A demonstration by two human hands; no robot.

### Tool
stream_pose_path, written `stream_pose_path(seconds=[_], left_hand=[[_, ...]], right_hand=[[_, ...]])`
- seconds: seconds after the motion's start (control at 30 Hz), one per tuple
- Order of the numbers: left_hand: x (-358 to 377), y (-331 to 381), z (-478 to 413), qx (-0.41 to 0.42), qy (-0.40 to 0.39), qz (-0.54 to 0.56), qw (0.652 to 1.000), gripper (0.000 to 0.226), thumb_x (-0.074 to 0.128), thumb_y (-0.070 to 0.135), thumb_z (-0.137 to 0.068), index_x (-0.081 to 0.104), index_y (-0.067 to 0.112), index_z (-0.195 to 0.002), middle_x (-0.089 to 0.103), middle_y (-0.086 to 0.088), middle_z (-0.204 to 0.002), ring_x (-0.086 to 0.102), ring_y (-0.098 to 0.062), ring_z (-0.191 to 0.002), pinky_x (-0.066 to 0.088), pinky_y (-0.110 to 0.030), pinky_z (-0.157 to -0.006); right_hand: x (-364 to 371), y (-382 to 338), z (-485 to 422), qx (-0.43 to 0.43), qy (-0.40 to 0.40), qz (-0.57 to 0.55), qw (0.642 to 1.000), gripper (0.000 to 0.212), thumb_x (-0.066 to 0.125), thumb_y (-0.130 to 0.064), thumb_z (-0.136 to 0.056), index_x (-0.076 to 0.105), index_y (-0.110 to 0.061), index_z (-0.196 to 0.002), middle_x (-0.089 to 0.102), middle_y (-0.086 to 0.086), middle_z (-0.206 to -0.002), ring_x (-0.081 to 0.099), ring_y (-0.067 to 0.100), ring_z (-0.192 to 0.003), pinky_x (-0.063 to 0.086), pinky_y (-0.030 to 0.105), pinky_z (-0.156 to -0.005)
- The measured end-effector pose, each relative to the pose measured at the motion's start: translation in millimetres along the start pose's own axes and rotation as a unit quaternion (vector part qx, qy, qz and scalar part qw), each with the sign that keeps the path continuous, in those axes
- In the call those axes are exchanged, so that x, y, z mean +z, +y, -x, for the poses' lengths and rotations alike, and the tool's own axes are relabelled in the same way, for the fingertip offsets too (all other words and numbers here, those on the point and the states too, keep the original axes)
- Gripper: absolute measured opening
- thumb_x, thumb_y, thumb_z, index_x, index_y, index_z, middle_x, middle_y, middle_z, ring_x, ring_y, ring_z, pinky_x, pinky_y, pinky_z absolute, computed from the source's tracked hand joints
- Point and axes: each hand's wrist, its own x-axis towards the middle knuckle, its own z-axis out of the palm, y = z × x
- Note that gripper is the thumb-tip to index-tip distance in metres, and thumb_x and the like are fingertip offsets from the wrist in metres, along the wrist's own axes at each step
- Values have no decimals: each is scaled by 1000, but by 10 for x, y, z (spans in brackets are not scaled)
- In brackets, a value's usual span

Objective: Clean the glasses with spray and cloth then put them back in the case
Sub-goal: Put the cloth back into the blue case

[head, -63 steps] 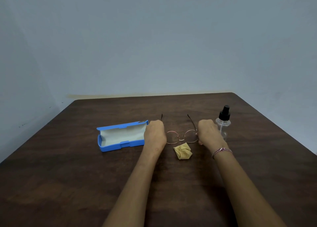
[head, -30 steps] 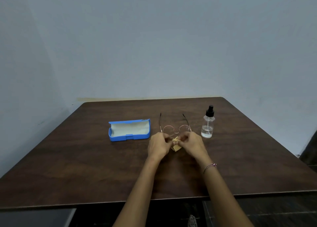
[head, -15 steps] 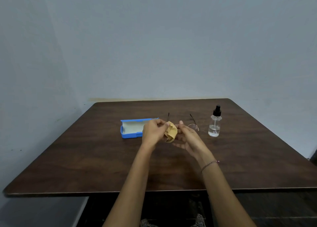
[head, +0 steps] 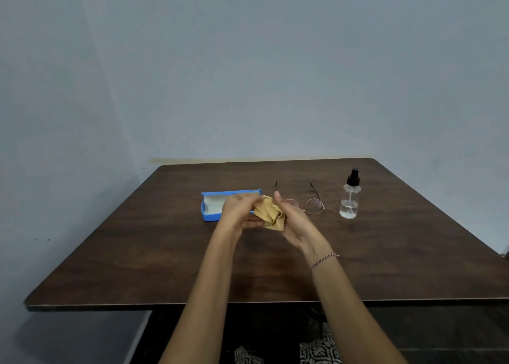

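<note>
Cloth (head: 269, 212) | between left hand (head: 239, 211), right hand (head: 291, 220) | grip apparently loose

The dark brown wooden table with rounded far corners (head: 385, 253) stands against a pale wall and carries 3 items in a row. The open blue plastic glasses case with a pale lining (head: 212, 211) lies at the left. The round wire-framed glasses (head: 312, 206) lie in the middle, temples unfolded and pointing toward the wall. The clear spray bottle with a black pump top (head: 349, 198) stands upright at the right.
</note>
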Motion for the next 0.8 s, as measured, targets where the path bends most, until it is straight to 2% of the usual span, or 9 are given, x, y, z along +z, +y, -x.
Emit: stream_pose_path(seconds=[0.07, 0.17, 0.27, 0.33, 0.4, 0.5, 0.6, 0.7, 0.8], left_hand=[[-35, -2, -15, -9, 9, 23, 1000, 9, 61, 14, -87, 61, 5, -88, 65, -11, -85, 67, -24, -73, 60, -34, -61], [-140, 11, -69, -10, 36, 62, 997, 11, 56, 13, -91, 59, 3, -93, 62, -11, -84, 65, -24, -68, 58, -30, -54], [-283, 30, -143, 2, 60, 68, 996, 13, 53, 14, -93, 59, 3, -99, 62, -11, -84, 65, -23, -68, 58, -30, -56], [-376, 53, -175, 10, 62, 54, 997, 15, 52, 15, -94, 59, 4, -100, 63, -10, -83, 66, -23, -67, 59, -33, -61], [-470, 68, -209, 16, 71, 44, 996, 13, 52, 14, -94, 61, 5, -90, 62, -9, -79, 66, -22, -63, 59, -36, -64], [-627, 60, -269, 7, 104, 49, 993, 16, 50, 13, -95, 57, 10, -81, 60, -10, -77, 64, -22, -61, 58, -34, -57], [-779, -7, -379, -4, 125, 56, 991, 16, 49, 10, -95, 56, 6, -82, 59, -11, -74, 63, -21, -58, 57, -29, -47], [-851, -103, -519, -14, 133, 42, 990, 6, 52, 0, -93, 54, 2, -88, 58, -11, -79, 61, -21, -66, 57, -26, -46], [-880, -205, -689, -14, 172, 18, 985, 10, 57, -6, -88, 57, 3, -91, 61, -11, -87, 63, -22, -73, 57, -26, -52]], right_hand=[[3, -7, -34, 10, -3, 4, 1000, 41, 48, -30, -96, 58, 4, -117, 68, 12, -94, 67, 19, -79, 56, 33, -75], [14, -17, -131, 46, 17, 10, 999, 29, 52, -29, -95, 61, -2, -101, 67, 5, -73, 66, 16, -64, 57, 31, -67], [32, 29, -247, 97, 40, 21, 994, 28, 62, -23, -90, 58, -1, -106, 61, 11, -91, 67, 23, -74, 59, 39, -72], [50, 80, -314, 109, 24, 26, 993, 23, 62, -15, -90, 55, 2, -104, 62, 17, -98, 67, 24, -79, 60, 34, -69], [79, 126, -385, 99, 38, 33, 994, 13, 61, -8, -89, 52, -1, -96, 64, 16, -93, 65, 21, -81, 59, 27, -63], [88, 159, -546, 62, 102, 109, 987, 20, 65, -3, -85, 47, -10, -89, 59, 12, -98, 62, 18, -83, 55, 25, -57], [68, 198, -715, 15, 135, 230, 963, 29, 70, 1, -79, 49, -17, -86, 56, 8, -96, 60, 20, -87, 54, 30, -68], [108, 193, -801, -61, 166, 312, 934, 32, 72, 1, -76, 52, -18, -92, 55, 3, -86, 54, 12, -71, 45, 21, -60], [183, 190, -881, -116, 211, 367, 898, 30, 73, -3, -76, 53, -20, -92, 60, 4, -93, 55, 12, -73, 45, 22, -62]])
